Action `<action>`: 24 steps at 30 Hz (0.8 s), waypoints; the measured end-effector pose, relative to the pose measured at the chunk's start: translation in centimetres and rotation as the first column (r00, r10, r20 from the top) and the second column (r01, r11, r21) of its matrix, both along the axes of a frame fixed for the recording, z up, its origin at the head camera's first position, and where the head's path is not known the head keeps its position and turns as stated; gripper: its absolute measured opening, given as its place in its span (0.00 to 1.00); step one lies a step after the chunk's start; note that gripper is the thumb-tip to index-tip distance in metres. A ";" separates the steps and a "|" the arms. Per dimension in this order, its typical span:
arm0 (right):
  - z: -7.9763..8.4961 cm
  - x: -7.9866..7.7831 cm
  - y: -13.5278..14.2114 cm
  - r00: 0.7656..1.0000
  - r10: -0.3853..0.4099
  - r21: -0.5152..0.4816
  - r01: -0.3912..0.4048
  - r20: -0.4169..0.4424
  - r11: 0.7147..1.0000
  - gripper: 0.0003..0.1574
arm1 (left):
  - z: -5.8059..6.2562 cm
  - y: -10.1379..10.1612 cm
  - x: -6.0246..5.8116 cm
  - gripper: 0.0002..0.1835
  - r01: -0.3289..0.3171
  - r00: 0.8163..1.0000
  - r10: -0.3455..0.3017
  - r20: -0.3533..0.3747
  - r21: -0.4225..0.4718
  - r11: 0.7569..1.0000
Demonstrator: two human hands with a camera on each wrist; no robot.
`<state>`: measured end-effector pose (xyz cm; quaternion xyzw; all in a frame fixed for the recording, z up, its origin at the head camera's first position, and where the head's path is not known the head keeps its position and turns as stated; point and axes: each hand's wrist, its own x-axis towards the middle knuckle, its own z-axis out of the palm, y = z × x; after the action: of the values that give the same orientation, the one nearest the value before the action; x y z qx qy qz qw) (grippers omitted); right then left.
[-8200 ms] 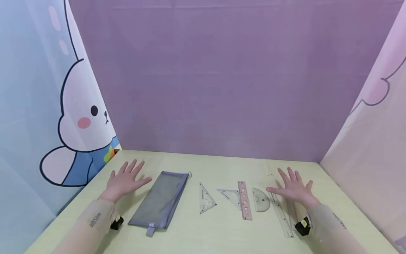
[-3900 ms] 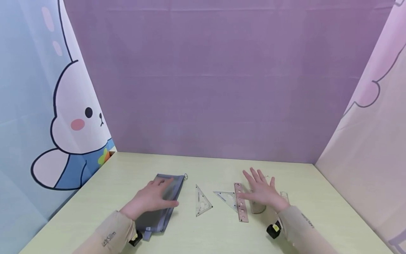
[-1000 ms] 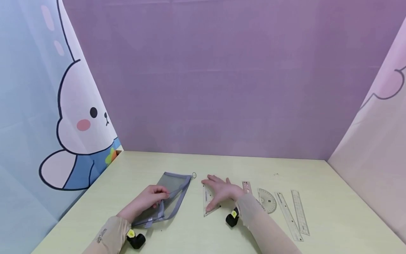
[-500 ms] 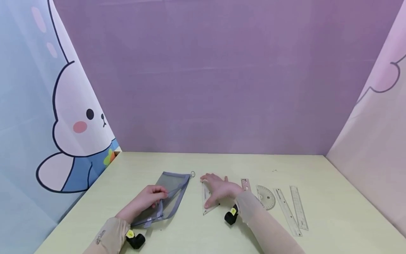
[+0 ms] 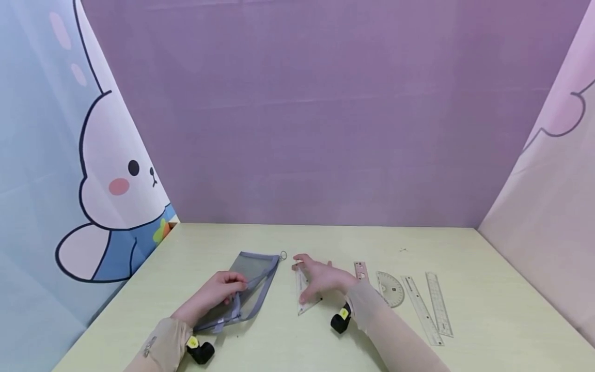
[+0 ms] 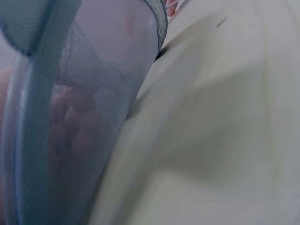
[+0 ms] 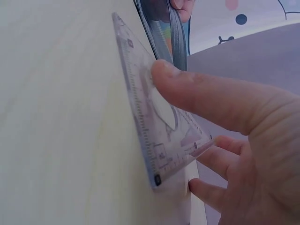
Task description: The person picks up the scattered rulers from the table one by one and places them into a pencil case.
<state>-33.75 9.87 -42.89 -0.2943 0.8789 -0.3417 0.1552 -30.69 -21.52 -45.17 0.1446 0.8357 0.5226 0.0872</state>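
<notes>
Left grip [image 5: 218,292] is pinching the trimmed edge of a grey mesh zip pouch [image 5: 244,266], and the right grip [image 5: 327,276] is holding a clear set square [image 5: 301,284] between thumb [image 7: 201,91] and fingers, near the pouch on the surface [image 5: 265,351]. From the head, the right hand is covering part of the set square; the right wrist view is showing the thumb lying over one edge, a cutout beneath it and a dark-marked corner, with the pouch and a bit of the other hand appearing behind. Whether the set square is lying flat or tilting up, I cannot tell. Through the mesh, the left wrist view is dimly revealing fingertips. Only the head view is taking in the things farther right: a pink ruler [image 5: 361,269] partly hiding behind the right sleeve [image 5: 367,305], then a protractor [image 5: 391,289], a clear ruler [image 5: 422,312] and another clear ruler [image 5: 439,305]. It is also showing a small ring [image 5: 283,255] at the pouch's far corner.
</notes>
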 end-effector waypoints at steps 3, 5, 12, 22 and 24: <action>0.1 0.1 0.0 1.000 0.006 -0.029 -0.007 -0.008 1.000 0.62 | -0.1 0.0 0.0 0.12 -0.007 1.000 0.007 0.002 -0.003 1.000; 0.1 0.1 0.0 1.000 0.007 -0.048 -0.008 -0.017 0.999 0.61 | -0.1 0.0 0.0 0.12 -0.005 1.000 0.005 -0.003 -0.004 1.000; -0.1 0.0 0.2 1.000 -0.017 -0.092 0.016 -0.009 0.996 0.59 | 0.0 0.1 0.1 0.12 -0.002 1.000 0.002 -0.004 -0.004 1.000; -0.2 -0.2 0.3 1.000 -0.017 -0.228 0.016 -0.003 0.974 0.41 | 0.0 0.0 0.0 0.13 0.014 1.000 -0.014 -0.001 0.016 1.000; -0.4 -0.4 0.3 1.000 -0.015 -0.235 0.013 -0.004 0.972 0.41 | 0.0 0.0 0.0 0.12 0.008 1.000 -0.008 0.000 0.007 1.000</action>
<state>-34.11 10.19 -43.25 -0.3055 0.8349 -0.4435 0.1142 -30.68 -21.56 -45.16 0.1480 0.8333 0.5251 0.0889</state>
